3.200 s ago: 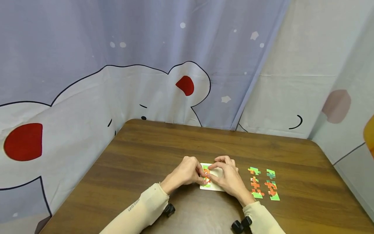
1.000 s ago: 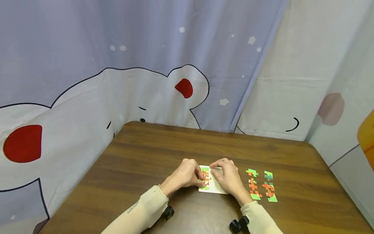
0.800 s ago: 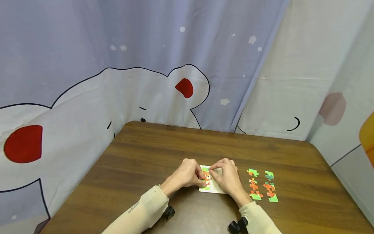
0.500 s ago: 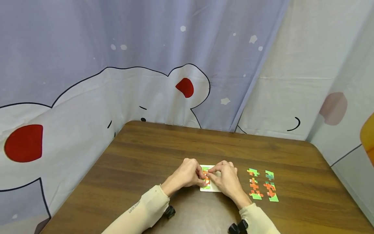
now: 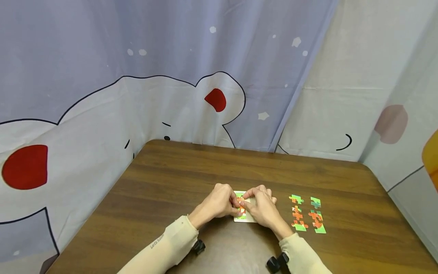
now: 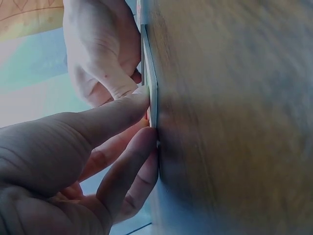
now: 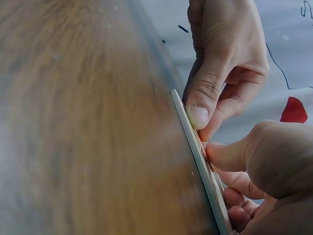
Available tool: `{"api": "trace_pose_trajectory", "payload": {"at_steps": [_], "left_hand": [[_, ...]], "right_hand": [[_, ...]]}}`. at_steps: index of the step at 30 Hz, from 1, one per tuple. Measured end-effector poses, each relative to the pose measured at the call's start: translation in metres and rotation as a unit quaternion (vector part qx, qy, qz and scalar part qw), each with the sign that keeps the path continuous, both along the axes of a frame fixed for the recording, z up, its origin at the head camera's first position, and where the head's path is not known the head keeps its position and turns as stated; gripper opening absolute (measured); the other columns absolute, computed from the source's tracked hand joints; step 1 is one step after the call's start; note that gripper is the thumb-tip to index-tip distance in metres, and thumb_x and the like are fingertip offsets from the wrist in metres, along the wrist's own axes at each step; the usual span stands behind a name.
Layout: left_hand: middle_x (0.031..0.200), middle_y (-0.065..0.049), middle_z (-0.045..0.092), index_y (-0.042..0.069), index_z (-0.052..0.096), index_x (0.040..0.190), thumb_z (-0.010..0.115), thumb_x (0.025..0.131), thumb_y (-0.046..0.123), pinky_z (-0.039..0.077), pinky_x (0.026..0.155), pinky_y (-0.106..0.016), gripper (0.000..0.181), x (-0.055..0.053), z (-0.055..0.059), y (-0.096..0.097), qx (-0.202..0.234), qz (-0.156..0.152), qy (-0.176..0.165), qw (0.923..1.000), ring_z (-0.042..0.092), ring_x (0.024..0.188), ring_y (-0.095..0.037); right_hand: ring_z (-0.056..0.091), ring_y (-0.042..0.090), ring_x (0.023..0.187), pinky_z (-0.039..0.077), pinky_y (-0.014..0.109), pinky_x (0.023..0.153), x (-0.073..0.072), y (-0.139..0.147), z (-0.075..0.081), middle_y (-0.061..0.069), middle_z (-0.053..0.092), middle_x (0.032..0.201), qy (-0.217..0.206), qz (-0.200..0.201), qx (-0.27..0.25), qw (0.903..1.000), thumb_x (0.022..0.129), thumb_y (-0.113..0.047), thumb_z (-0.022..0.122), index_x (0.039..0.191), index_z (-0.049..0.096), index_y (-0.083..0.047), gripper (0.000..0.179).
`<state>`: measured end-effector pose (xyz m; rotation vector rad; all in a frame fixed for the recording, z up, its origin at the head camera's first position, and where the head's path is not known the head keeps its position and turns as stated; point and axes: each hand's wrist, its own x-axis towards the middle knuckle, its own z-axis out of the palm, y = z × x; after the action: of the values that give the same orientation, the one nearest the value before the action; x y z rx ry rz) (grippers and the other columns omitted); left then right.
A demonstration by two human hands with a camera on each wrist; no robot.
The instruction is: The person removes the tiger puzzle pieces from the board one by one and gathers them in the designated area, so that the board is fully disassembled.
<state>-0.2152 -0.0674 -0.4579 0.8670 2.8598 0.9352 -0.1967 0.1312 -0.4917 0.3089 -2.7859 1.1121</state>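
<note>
A pale puzzle board (image 5: pixel 250 218) lies flat on the brown table. Along its left side runs a column of green and orange jigsaw pieces (image 5: pixel 243 212). My left hand (image 5: pixel 220 201) grips the board's left side: in the left wrist view its thumb (image 6: pixel 132 105) presses on top and the other fingers bend at the edge. From the right, my right hand (image 5: pixel 262 207) has thumb and index finger around a piece in the column, pinching it down on the board. The right wrist view shows its thumb (image 7: pixel 227 154) at the board's top, near the left thumb. My hands cover part of the board.
Several loose jigsaw pieces (image 5: pixel 298 215) sit in two columns to the right of the board, the outer pieces (image 5: pixel 317 215) nearer the table's right side. Curtains with cartoon prints (image 5: pixel 184 110) hang behind the wooden table (image 5: pixel 171 171).
The right thumb and index finger have shifted left onto the column of pieces and spread slightly. My left hand has kept its place at the board. The loose pieces stay put.
</note>
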Motion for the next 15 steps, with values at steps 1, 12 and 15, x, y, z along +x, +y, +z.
{"api": "trace_pose_trajectory", "payload": {"at_steps": [1,12,15], "left_hand": [[0.062,0.016,0.07,0.021,0.08,0.064,0.107,0.072,0.02,0.048,0.059,-0.02,0.028,-0.0001,0.0001,0.0001,0.001,-0.002,0.002,1.0,0.054,0.061,0.001],[0.064,0.016,0.072,0.021,0.081,0.066,0.107,0.072,0.019,0.048,0.06,-0.021,0.027,-0.0007,-0.0006,-0.0023,0.011,-0.013,0.005,0.9998,0.055,0.061,0.0],[0.064,0.017,0.072,0.022,0.082,0.067,0.108,0.072,0.022,0.05,0.06,-0.022,0.026,-0.0018,-0.002,-0.0035,0.01,-0.014,0.006,0.9998,0.056,0.062,0.0]], "right_hand": [[0.049,0.034,0.111,0.029,0.056,0.09,0.0001,0.0,-0.0009,0.009,0.062,0.115,0.005,-0.002,-0.003,1.0,0.091,-0.018,0.09,0.1,0.077,-0.017,0.016],[0.053,0.028,0.11,0.035,0.055,0.099,-0.0039,0.0055,-0.0017,0.002,0.069,0.11,-0.011,-0.008,-0.03,0.9995,0.09,-0.016,0.094,0.097,0.081,-0.022,0.015],[0.054,0.025,0.108,0.038,0.052,0.101,-0.0053,0.0076,-0.0013,-0.001,0.069,0.109,-0.012,-0.004,-0.03,0.9995,0.091,-0.014,0.093,0.095,0.082,-0.023,0.015]]}}
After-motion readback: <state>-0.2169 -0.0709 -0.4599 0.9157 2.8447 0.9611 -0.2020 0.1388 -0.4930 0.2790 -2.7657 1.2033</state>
